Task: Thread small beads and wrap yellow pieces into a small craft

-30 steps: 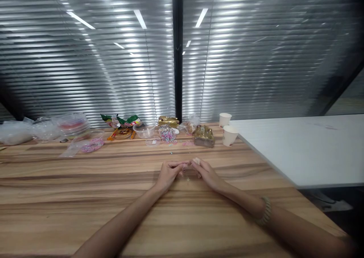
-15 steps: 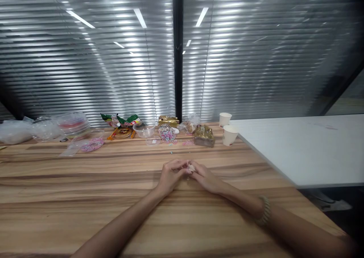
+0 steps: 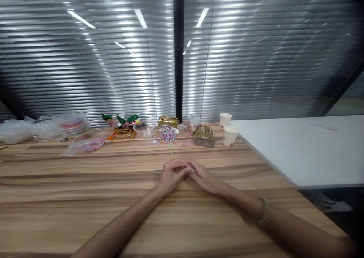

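My left hand [image 3: 171, 176] and my right hand [image 3: 206, 178] meet just above the wooden table [image 3: 182, 220], fingertips touching. Both are closed in a pinch around a small pale pink-and-white thing [image 3: 190, 170]. Fingers cover most of it, so I cannot tell its kind. A woven bracelet [image 3: 265, 211] circles my right wrist. Beyond my hands lies a pile of small pink, blue and white pieces [image 3: 168, 134]. Loose pink pieces [image 3: 188, 143] are scattered to the right of that pile.
Two paper cups [image 3: 230, 136] stand at the back right, near a gold-wrapped block [image 3: 204, 136]. Along the window are a see-through bowl [image 3: 144, 130], a green snack bag [image 3: 132, 119], stacked plastic lids [image 3: 72, 123] and plastic bags [image 3: 17, 131]. A white table [image 3: 307, 151] adjoins on the right.
The small pale thing showed more between my fingers before; my right fingers now cover more of it. My arms have hardly moved.
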Demonstrator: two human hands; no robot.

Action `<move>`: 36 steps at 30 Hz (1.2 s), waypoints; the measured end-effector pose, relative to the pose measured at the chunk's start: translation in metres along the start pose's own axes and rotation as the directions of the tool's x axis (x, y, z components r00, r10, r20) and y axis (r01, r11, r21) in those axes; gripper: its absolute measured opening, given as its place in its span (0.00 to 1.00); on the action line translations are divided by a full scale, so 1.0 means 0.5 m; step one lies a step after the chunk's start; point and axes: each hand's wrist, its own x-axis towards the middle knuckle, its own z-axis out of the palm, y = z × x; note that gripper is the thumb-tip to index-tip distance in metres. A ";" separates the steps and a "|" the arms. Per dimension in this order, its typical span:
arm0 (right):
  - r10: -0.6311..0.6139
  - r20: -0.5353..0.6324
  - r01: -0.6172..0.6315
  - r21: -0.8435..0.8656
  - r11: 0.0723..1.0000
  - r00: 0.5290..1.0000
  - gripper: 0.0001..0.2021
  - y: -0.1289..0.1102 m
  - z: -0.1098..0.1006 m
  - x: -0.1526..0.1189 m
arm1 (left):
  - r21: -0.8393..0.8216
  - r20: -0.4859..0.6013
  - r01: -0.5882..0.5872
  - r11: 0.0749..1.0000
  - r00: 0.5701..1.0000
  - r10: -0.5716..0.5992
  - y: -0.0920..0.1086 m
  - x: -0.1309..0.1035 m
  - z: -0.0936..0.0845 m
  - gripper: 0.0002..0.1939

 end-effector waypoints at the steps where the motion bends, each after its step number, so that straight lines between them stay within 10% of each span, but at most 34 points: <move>1: -0.012 -0.032 0.011 -0.024 1.000 0.999 0.13 0.000 0.001 -0.001 | -0.015 -0.016 0.039 0.999 0.999 -0.039 -0.004 0.001 -0.001 0.09; 15: -0.189 -0.130 0.120 -0.414 0.902 0.973 0.14 0.017 0.011 -0.012 | -0.317 -0.021 0.322 0.892 0.938 -0.346 -0.031 0.010 -0.004 0.17; 36: -0.127 -0.155 0.052 -0.415 0.908 0.980 0.11 0.007 0.006 -0.011 | 0.007 0.042 0.125 0.992 0.991 -0.125 -0.018 0.010 -0.006 0.14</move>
